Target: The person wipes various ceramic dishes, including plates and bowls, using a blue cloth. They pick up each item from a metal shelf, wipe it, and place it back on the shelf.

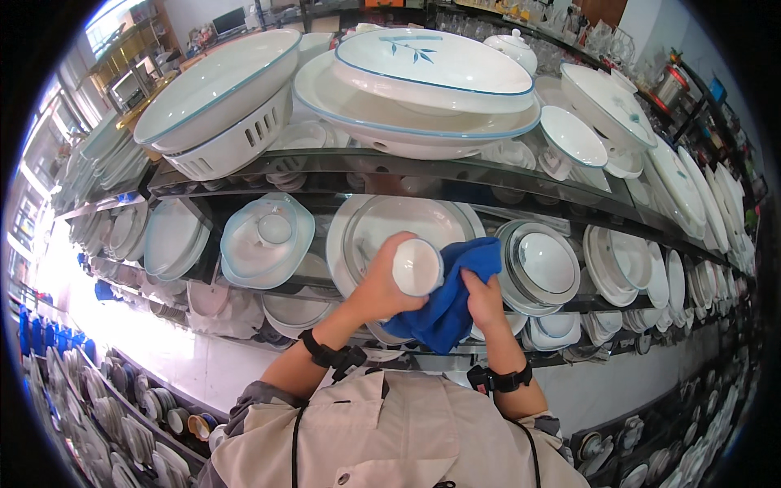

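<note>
A small white cup (416, 267) with a thin blue rim is in my left hand (381, 283), its mouth turned up toward me. The fingers wrap round its side. In my right hand (486, 301) a blue cloth (446, 313) is bunched, its folds pressed against the cup's right side and hanging below it. Both hands are in front of the middle shelf, just before a stack of large white plates (342, 236).
The glass shelf (358, 172) above carries a large oval bowl (431, 69), a slotted white basin (220, 98), a small bowl (574, 134) and a lidded pot (512, 50). Nested bowls (545, 268) stand right of my hands, stacked dishes (267, 240) to the left.
</note>
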`<state>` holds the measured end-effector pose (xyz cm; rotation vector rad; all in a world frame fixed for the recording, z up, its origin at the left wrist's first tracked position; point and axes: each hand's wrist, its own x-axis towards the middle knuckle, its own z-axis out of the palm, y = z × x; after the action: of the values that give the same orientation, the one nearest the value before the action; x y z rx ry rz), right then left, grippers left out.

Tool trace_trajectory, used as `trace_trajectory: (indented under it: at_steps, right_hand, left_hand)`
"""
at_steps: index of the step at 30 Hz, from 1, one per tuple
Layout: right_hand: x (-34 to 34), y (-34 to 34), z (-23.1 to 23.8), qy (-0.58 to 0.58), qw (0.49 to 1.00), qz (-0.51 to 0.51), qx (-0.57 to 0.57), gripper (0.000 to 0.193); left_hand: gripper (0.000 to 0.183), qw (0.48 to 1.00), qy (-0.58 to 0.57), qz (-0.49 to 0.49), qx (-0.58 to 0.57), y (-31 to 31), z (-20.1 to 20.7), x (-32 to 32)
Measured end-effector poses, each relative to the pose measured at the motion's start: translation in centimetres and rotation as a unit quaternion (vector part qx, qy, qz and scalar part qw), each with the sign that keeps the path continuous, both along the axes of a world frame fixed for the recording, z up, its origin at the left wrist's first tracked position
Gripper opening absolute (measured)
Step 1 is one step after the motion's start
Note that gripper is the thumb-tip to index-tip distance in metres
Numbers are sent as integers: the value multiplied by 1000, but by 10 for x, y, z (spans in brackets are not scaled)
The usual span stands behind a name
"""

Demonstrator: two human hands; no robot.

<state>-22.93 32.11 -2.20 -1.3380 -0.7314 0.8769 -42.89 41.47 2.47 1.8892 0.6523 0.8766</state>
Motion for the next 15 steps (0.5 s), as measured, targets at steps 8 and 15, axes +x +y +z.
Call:
trace_trajectory:
  at_steps: [8,15]
  right_hand:
    - [39,-36,-21,151,985,28,78,44]
    - [59,-68,-33,161,981,-3,112,47]
  left_hand:
    - [96,976,148,129,92,23,-25,5]
    - [101,960,220,153,78,30,-40,15]
